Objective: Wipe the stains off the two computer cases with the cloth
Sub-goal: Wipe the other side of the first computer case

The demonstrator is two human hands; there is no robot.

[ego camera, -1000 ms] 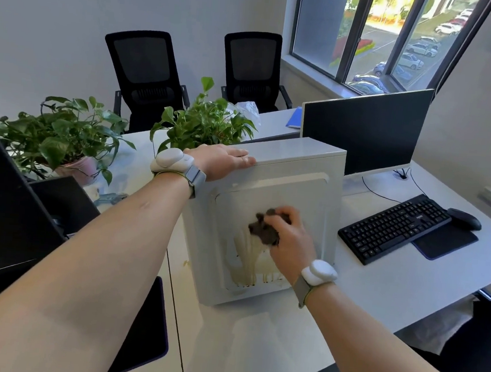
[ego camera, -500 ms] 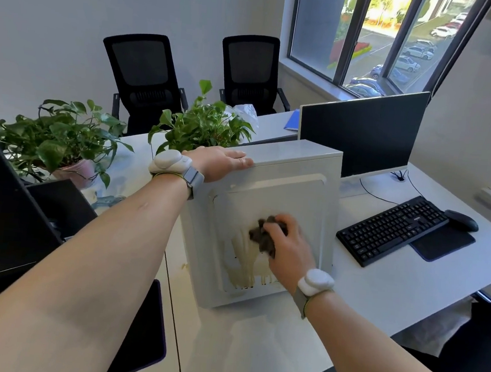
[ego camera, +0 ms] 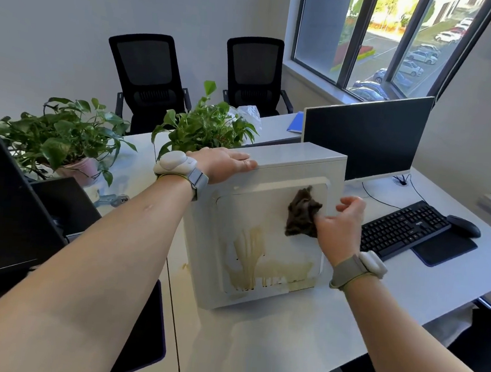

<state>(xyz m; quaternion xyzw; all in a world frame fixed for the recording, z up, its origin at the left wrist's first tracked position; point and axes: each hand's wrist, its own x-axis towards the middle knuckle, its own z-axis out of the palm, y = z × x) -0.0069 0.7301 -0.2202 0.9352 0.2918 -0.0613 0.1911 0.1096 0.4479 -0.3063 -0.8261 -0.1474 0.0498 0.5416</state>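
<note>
A white computer case (ego camera: 300, 158) stands upright on the white desk (ego camera: 269, 342). Yellowish-brown stains (ego camera: 261, 261) run down the lower half of its side panel. My left hand (ego camera: 225, 164) lies flat on the case's top left edge. My right hand (ego camera: 338, 226) holds a dark brown cloth (ego camera: 302, 213) against the upper right of the side panel, above the stains. Only one white case is in view; a dark box-like object (ego camera: 64, 205) sits at the left behind a monitor, and I cannot tell what it is.
A keyboard (ego camera: 403, 229), mouse (ego camera: 463, 226) and monitor (ego camera: 367, 134) sit right of the case. Two potted plants (ego camera: 61, 134) stand behind it, two black chairs (ego camera: 146, 79) beyond. Another dark monitor (ego camera: 1, 212) is at the left.
My right hand has moved the cloth from the middle of the panel, over the stains, up and to the right. My left hand has stayed on the case's top.
</note>
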